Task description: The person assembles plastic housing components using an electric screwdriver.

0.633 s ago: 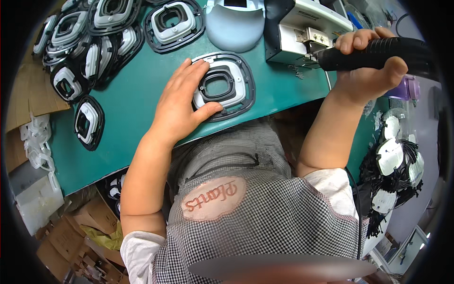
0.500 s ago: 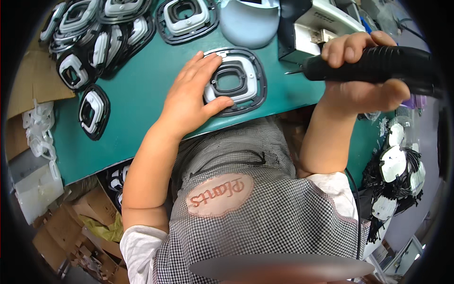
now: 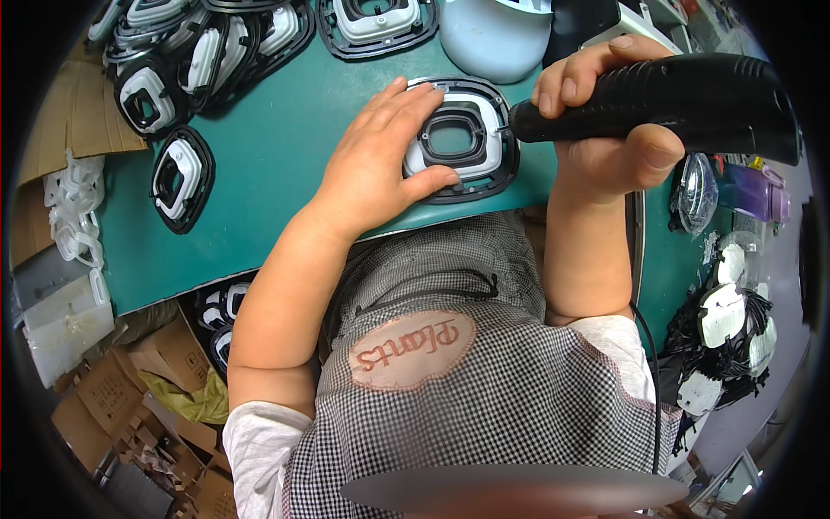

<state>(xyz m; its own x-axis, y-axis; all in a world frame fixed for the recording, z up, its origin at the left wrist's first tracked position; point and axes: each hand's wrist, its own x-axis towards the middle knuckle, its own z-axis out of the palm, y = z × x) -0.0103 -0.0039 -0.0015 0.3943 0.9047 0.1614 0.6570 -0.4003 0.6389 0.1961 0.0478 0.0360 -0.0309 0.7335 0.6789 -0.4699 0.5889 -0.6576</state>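
Your left hand (image 3: 376, 160) lies flat, fingers spread, pressing the black-and-white frame part (image 3: 458, 138) onto the green counter (image 3: 277, 173) near its front edge. Your right hand (image 3: 605, 130) grips the black power screwdriver (image 3: 674, 99); its long axis runs crosswise, tip touching the frame's right rim, just left of that hand. Beyond your left hand: stacked similar frames (image 3: 173, 78).

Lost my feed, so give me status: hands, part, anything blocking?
Left hand flat on the black-and-white frame part. Right hand grips black electric screwdriver, tip at the part's right edge. Nothing blocking.
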